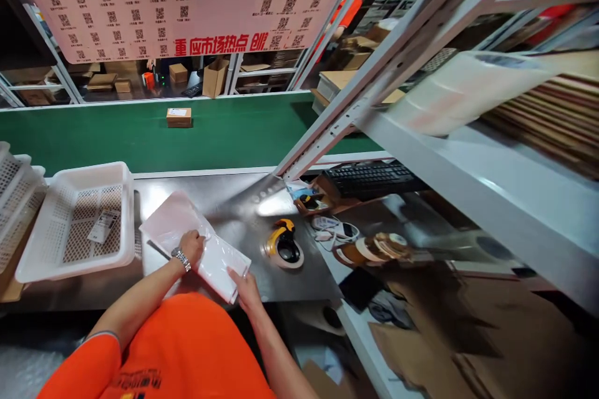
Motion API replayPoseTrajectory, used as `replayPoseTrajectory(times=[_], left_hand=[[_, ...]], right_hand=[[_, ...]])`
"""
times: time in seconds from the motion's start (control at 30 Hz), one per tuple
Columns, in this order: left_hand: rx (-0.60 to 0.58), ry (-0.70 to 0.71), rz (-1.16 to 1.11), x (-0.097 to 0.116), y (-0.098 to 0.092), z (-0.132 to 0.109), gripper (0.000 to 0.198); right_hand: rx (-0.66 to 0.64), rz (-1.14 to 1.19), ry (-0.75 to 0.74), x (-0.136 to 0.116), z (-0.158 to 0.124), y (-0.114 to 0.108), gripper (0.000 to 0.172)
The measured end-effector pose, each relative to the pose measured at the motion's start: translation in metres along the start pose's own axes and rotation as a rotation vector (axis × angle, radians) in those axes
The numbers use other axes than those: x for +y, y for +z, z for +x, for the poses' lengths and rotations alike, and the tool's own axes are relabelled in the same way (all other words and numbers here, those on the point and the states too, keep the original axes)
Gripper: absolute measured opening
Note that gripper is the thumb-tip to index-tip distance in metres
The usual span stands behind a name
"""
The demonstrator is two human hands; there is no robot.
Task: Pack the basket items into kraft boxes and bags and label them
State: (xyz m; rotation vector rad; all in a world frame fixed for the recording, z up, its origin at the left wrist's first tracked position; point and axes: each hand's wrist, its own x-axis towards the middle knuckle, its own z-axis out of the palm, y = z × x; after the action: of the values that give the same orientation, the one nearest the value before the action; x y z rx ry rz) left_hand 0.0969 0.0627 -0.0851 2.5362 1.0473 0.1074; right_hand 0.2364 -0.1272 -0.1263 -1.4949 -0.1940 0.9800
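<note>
A white, shiny plastic-wrapped packet (219, 265) lies slantwise on the metal table in front of me, its upper-left part a flat, pale pinkish sheet of plastic. My left hand (191, 248), wearing a metal watch, is closed at the packet's middle, its fingers pinching the plastic. At the lower-right end, my right hand (246, 290) grips the packet's edge, thumb on top. Its other fingers are partly hidden. To the right of both hands sits a yellow and black tape dispenser (283, 243) with a roll of tape.
A white perforated basket (124, 218) holding a labelled slip (103, 226) stands left, beside stacked baskets (19, 199). Behind the table runs a green conveyor belt (234, 131) carrying a small carton (179, 117). Shelf posts, a keyboard (374, 177) and a brown jar (374, 249) are right.
</note>
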Motion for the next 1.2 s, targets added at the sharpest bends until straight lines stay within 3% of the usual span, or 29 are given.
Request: replayPoseTrajectory(times=[0.1,0.37,0.5,0.67,0.87,0.97,1.2], left_hand=[[-0.023,-0.073,0.049,-0.005,-0.002,-0.016,0.032],[-0.058,-0.168,0.035,-0.03,0.003,-0.056,0.044],[-0.036,-0.173,-0.002,-0.025,0.009,-0.05,0.03],[0.002,-0.086,-0.02,-0.01,0.014,-0.04,0.027],[0.045,0.041,-0.011,-0.013,0.008,-0.055,0.028],[0.099,0.107,0.005,-0.013,0.002,-0.052,0.03],[0.051,0.215,0.019,0.036,0.012,-0.025,0.029]], right_hand=[[0.067,0.146,0.071,0.014,-0.004,0.006,0.065],[0.116,0.142,0.057,0.035,-0.005,0.012,0.061],[0.058,-0.011,-0.006,0.033,-0.007,0.01,0.059],[-0.048,-0.167,-0.047,0.018,-0.005,0.014,0.05],[0.067,0.156,0.067,0.014,-0.004,0.027,0.062],[0.118,0.188,0.091,0.017,-0.007,0.032,0.062],[0.159,0.086,-0.015,0.006,-0.005,0.037,0.055]])
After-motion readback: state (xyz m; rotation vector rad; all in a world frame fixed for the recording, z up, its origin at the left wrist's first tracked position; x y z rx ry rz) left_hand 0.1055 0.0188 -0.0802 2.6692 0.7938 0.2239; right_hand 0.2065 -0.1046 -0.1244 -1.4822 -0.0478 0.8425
